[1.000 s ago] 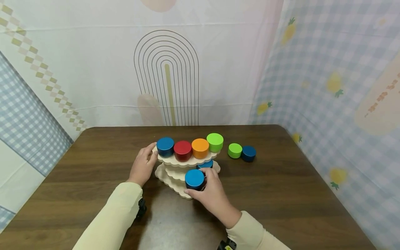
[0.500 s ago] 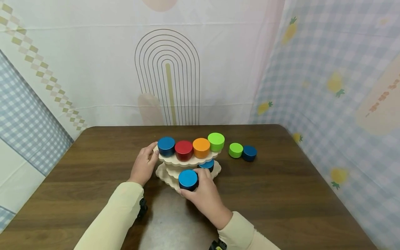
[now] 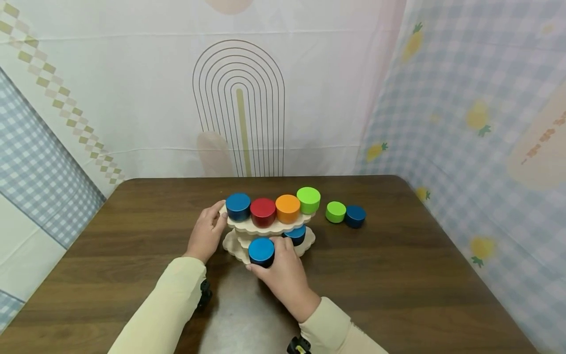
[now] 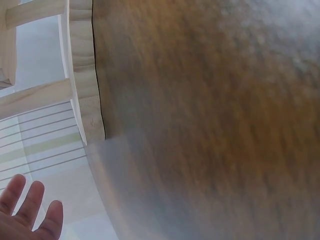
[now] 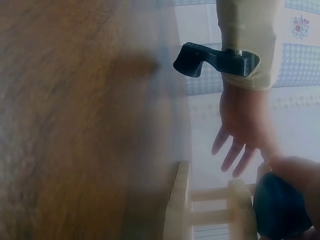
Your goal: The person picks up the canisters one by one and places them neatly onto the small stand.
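A pale wooden tiered stand with scalloped edges stands mid-table. On its top tier sit a dark blue cylinder, a red cylinder, an orange cylinder and a light green cylinder. My left hand holds the top tier's left end between thumb and index finger; its other fingers extend freely. Thumb and fingers of my right hand grip a bright blue cylinder at the stand's front. Another blue cylinder sits on a lower tier, partly hidden by the top one.
Right of the stand, a small light green cylinder and a dark blue cylinder rest side by side on the brown wooden table. Patterned cloth hangs behind the table and along its sides.
My right hand has moved left along the stand's front, still gripping the bright blue cylinder. More of the lower-tier blue cylinder shows. The left hand keeps its place at the stand.
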A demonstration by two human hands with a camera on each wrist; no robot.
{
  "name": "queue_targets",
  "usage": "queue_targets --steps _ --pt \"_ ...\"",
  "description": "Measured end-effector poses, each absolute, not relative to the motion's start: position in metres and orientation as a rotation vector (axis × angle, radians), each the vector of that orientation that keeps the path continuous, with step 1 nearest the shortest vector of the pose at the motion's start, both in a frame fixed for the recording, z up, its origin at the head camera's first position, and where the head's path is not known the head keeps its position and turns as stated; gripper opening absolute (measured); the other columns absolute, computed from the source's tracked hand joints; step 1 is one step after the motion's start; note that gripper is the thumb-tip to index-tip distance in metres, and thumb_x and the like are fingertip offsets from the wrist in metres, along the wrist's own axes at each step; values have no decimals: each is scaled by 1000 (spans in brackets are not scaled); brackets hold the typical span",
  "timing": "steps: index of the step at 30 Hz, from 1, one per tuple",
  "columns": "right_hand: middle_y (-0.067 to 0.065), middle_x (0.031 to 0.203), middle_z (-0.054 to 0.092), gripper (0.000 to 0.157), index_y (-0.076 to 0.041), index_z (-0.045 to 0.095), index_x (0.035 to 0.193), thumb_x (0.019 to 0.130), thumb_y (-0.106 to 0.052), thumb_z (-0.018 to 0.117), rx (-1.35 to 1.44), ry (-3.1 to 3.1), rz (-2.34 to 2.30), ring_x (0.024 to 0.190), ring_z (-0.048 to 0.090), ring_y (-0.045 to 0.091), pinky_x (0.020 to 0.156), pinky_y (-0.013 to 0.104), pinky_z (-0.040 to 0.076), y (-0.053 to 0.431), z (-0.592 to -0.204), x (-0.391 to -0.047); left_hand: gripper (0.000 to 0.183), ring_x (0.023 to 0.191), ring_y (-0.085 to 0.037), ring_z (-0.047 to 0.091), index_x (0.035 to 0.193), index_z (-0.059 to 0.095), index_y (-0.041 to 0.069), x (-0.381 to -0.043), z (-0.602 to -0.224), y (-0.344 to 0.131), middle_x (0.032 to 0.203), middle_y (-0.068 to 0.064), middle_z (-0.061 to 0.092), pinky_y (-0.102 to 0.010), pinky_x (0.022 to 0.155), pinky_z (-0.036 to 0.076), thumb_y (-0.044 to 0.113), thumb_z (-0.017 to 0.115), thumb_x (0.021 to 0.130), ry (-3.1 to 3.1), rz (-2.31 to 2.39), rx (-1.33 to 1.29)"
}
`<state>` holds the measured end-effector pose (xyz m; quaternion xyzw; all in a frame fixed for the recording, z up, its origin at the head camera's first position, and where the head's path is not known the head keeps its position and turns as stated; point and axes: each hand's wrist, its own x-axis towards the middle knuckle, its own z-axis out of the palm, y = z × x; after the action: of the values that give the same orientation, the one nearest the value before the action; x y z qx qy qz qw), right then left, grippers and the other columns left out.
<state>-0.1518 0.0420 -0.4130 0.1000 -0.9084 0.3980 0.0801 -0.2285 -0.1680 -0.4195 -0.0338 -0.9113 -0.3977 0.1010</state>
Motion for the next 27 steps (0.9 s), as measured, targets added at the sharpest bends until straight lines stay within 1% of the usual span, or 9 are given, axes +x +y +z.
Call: queue_targets --steps 6,14,23,27 --pt "14 112 51 68 -1 53 119 72 -37 86 256 -2725 1171 102 57 28 91 44 50 38 -414 -154 49 126 -35 42 147 39 12 -230 -420 -168 142 -20 41 -55 104 35 36 39 104 -2688 -1177 -110" --pt "15 110 53 71 0 53 119 69 -39 87 223 -2704 1095 98 59 29 88 44 52 33 -414 -155 49 126 -35 42 147 39 12 -229 -419 -168 142 -21 41 -55 104 35 36 40 104 -2689 -1179 -112" --pt "15 111 55 74 0 53 122 68 -39 87 215 -2675 1093 101 58 29 90 44 51 34 -417 -152 50 127 -36 42 147 39 11 -228 -418 -167 142 -21 42 -55 104 35 35 40 104 -2685 -1177 -120" --pt "14 111 53 75 0 51 121 68 -39 87 211 -2658 1105 101 58 28 91 43 51 34 -417 -152 50 127 -37 43 147 39 11 -227 -418 -168 142 -21 41 -56 104 36 36 39 104 -2685 -1171 -117"
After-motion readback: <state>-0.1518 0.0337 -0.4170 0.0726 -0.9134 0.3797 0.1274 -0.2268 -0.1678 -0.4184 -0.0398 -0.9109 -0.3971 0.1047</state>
